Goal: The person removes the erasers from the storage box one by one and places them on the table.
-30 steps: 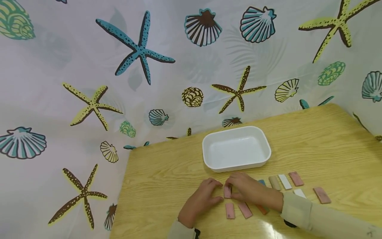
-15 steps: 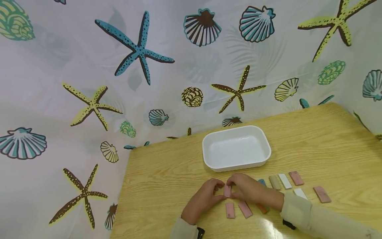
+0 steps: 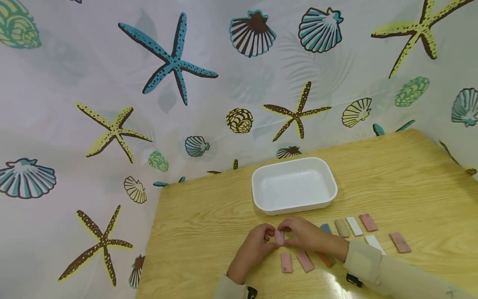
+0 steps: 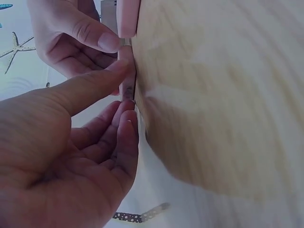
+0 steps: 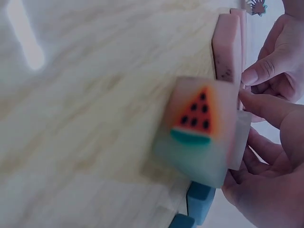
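Observation:
Both hands meet at a small pink rectangular block (image 3: 279, 238), eraser-like, in front of the white tub. My left hand (image 3: 257, 245) pinches one side of it, and in the left wrist view its thumb lies along the block (image 4: 127, 85). From the other side my right hand (image 3: 304, 236) pinches it with thumb and fingertips. Two more pink blocks (image 3: 286, 263) lie just nearer the table's front. The right wrist view shows a watermelon-printed block (image 5: 194, 118) close to the camera, partly covering what lies behind it.
The white tub (image 3: 295, 206) stands behind the hands. To the right lie a blue block (image 3: 325, 228), a tan block (image 3: 341, 228), two white blocks (image 3: 354, 226), further pink blocks (image 3: 400, 242) and an orange-red block (image 3: 325, 260) partly under the right forearm. A patterned cloth (image 3: 209, 108) hangs behind the table.
My left hand has moved right to the pink block and now pinches it along with my right hand. The block has shifted slightly left. The other blocks and the tub stay put.

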`<action>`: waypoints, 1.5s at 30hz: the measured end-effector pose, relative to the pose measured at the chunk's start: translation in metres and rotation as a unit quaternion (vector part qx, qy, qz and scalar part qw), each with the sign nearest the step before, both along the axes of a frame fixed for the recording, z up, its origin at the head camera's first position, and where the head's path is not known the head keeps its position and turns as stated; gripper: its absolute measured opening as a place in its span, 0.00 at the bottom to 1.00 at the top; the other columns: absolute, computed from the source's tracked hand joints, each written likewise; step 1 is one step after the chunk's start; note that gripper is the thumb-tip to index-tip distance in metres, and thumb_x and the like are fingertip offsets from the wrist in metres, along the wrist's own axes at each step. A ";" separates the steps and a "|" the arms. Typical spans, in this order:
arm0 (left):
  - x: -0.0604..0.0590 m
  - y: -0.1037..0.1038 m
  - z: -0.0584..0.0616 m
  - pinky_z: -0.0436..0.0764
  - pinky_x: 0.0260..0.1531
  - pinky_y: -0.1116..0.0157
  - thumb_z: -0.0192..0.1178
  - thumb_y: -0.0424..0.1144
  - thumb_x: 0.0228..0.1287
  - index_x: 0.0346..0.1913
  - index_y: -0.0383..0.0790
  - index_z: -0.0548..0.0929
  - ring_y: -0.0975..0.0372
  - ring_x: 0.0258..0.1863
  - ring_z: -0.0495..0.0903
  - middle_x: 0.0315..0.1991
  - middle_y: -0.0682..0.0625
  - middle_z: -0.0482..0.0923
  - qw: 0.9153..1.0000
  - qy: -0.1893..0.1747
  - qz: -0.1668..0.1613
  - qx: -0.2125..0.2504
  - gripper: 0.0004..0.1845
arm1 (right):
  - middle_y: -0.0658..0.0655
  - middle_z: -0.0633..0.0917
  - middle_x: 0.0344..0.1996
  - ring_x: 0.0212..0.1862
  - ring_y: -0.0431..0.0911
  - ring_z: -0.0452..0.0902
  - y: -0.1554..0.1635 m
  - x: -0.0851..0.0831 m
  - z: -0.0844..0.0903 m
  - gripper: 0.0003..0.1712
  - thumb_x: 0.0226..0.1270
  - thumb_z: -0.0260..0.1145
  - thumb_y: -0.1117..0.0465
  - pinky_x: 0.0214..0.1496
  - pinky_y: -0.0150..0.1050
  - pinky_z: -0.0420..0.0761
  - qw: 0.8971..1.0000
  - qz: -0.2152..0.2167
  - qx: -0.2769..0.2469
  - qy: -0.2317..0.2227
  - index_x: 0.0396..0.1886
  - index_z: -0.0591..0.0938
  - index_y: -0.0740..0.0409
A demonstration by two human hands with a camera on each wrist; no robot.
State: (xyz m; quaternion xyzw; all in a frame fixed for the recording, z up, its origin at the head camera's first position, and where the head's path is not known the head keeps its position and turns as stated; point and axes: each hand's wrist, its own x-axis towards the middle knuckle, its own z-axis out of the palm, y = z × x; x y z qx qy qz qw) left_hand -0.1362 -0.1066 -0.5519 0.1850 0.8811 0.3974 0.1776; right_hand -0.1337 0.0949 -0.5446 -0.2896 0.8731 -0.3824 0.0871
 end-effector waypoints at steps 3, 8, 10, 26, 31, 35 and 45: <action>0.000 0.000 0.001 0.76 0.37 0.69 0.68 0.39 0.55 0.47 0.36 0.77 0.63 0.37 0.73 0.40 0.52 0.76 1.000 0.005 0.001 -0.003 0.19 | 0.55 0.81 0.43 0.46 0.48 0.76 -0.001 -0.001 -0.002 0.19 0.56 0.70 0.60 0.48 0.40 0.78 1.000 -0.001 0.003 -0.003 0.46 0.80 0.64; 0.000 -0.001 0.003 0.76 0.37 0.68 0.67 0.38 0.55 0.48 0.35 0.76 0.61 0.38 0.73 0.41 0.50 0.75 1.000 0.018 -0.005 -0.010 0.19 | 0.54 0.81 0.43 0.47 0.47 0.76 -0.001 -0.001 -0.002 0.20 0.56 0.70 0.59 0.49 0.39 0.78 1.000 -0.003 0.013 0.000 0.47 0.80 0.63; 0.001 -0.001 0.004 0.75 0.37 0.69 0.67 0.39 0.55 0.50 0.34 0.75 0.61 0.38 0.72 0.42 0.49 0.74 0.999 0.032 -0.012 -0.016 0.21 | 0.55 0.80 0.45 0.48 0.48 0.76 0.001 0.000 0.001 0.21 0.56 0.70 0.59 0.50 0.41 0.77 1.000 -0.005 0.019 0.006 0.49 0.79 0.63; 0.002 0.023 0.010 0.71 0.54 0.65 0.67 0.48 0.54 0.55 0.41 0.75 0.58 0.55 0.67 0.51 0.53 0.73 0.982 0.142 -0.087 -0.094 0.27 | 0.58 0.76 0.51 0.55 0.53 0.70 0.045 0.018 0.018 0.31 0.54 0.72 0.54 0.55 0.49 0.73 0.997 0.002 0.076 0.034 0.54 0.75 0.66; 0.004 0.035 0.009 0.70 0.54 0.66 0.66 0.50 0.54 0.55 0.42 0.75 0.60 0.54 0.68 0.51 0.54 0.74 0.971 0.166 -0.113 -0.129 0.27 | 0.56 0.77 0.51 0.55 0.52 0.71 0.044 0.021 0.013 0.31 0.52 0.72 0.55 0.56 0.49 0.73 0.997 -0.011 0.068 0.035 0.54 0.75 0.64; 0.006 0.040 0.008 0.69 0.55 0.66 0.66 0.52 0.54 0.55 0.45 0.75 0.62 0.53 0.68 0.51 0.56 0.74 0.967 0.165 -0.113 -0.156 0.27 | 0.55 0.78 0.49 0.53 0.51 0.72 0.044 0.022 0.010 0.29 0.52 0.73 0.57 0.55 0.48 0.73 0.997 -0.017 0.061 0.040 0.53 0.76 0.63; 0.010 0.042 0.008 0.69 0.48 0.65 0.66 0.53 0.53 0.54 0.47 0.76 0.64 0.49 0.68 0.49 0.59 0.74 0.957 0.189 -0.109 -0.192 0.26 | 0.53 0.80 0.46 0.50 0.48 0.75 0.039 0.024 0.004 0.26 0.53 0.72 0.56 0.52 0.45 0.76 0.997 -0.030 0.045 0.046 0.50 0.78 0.63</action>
